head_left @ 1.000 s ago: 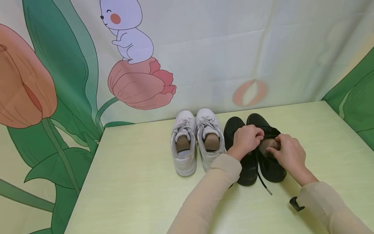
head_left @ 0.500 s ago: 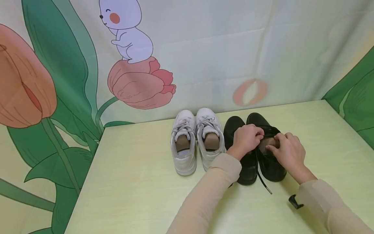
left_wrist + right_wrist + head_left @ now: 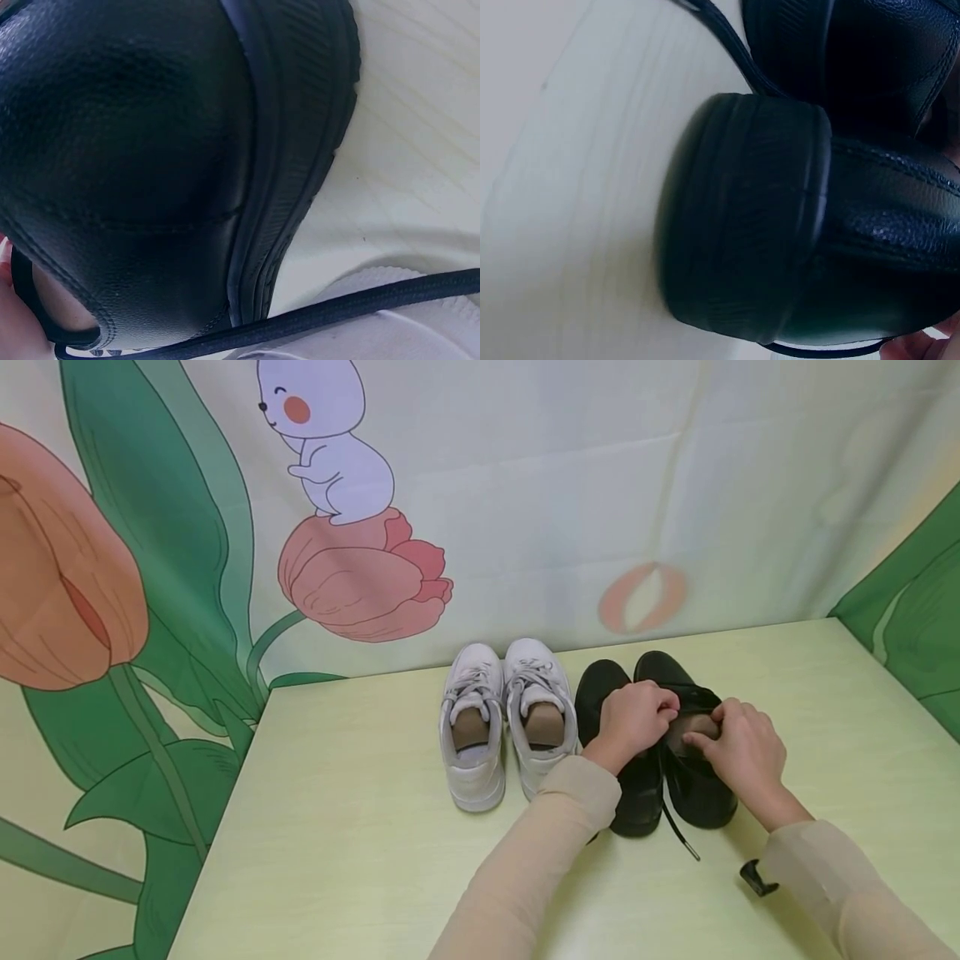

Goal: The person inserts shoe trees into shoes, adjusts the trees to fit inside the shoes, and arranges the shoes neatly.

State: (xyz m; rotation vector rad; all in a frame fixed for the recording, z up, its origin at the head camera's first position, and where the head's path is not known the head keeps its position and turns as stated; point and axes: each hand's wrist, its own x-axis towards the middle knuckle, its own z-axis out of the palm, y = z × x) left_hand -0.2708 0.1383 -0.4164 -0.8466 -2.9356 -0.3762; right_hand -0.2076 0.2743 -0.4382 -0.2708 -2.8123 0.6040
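Note:
Two black leather shoes stand side by side in the head view, the left shoe [image 3: 637, 802] partly hidden by my left arm. Over the opening of the right black shoe [image 3: 701, 797], both hands are at work. My left hand [image 3: 636, 717] pinches a black shoelace near that shoe's tongue. At the opening's right edge, my right hand [image 3: 747, 750] pinches lace too, with thumb and index finger close together. A length of shoelace [image 3: 825, 352] runs to its fingertips in the right wrist view. A brown insert [image 3: 693, 727] shows inside the shoe. Another shoelace end [image 3: 681, 835] trails between the heels.
A pair of white sneakers [image 3: 474, 777] with grey laces and brown inserts stands to the left, against the printed backdrop [image 3: 517, 552]. The shoes rest on a pale yellow-green tabletop [image 3: 352, 827]. A small black clip-like piece [image 3: 759, 878] is beside my right sleeve.
My right hand has shifted very slightly up, still pinching at the opening's edge. The left hand and the shoes stay in place.

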